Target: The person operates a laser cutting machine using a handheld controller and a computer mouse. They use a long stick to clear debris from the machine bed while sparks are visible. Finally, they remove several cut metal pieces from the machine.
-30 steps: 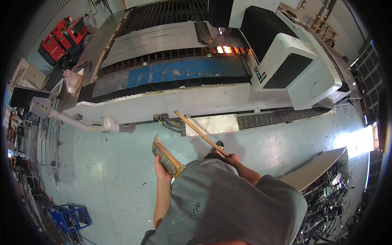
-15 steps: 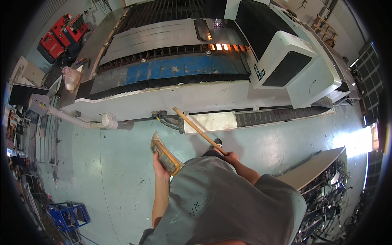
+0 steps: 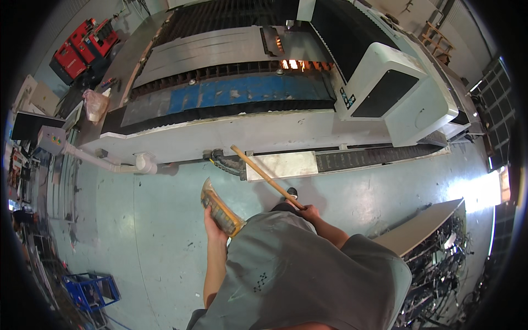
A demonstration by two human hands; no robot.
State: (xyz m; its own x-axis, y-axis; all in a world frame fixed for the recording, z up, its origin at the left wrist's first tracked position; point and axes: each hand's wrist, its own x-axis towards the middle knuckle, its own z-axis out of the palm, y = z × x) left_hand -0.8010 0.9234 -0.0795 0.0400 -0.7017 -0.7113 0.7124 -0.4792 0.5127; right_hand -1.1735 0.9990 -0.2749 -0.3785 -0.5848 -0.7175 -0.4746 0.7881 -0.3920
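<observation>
My left hand (image 3: 213, 224) is closed around a long, slightly curved yellow-brown thing in what looks like clear wrapping (image 3: 221, 212), tilted in front of my body; I cannot make out its exact kind. A round wooden stick (image 3: 267, 177) slants up and to the left from my right hand (image 3: 311, 212), which grips its lower end near my waist. The stick's far end overlaps the machine's front in view. Ahead stands a big white flatbed cutting machine (image 3: 220, 129), with metal sheet (image 3: 209, 48) on its slatted bed. Orange flames (image 3: 293, 65) glow among the slats.
A white machine housing (image 3: 379, 82) rises at the right of the bed. Left stand a control box on an arm (image 3: 52, 140) and red equipment (image 3: 82, 49). A blue frame (image 3: 92, 290) sits low left; a bin of metal scrap (image 3: 434, 264) is at right.
The purple light at the cutting head has gone out, and the orange glow on the bed has shrunk. Both hands keep their holds, nearly still.
</observation>
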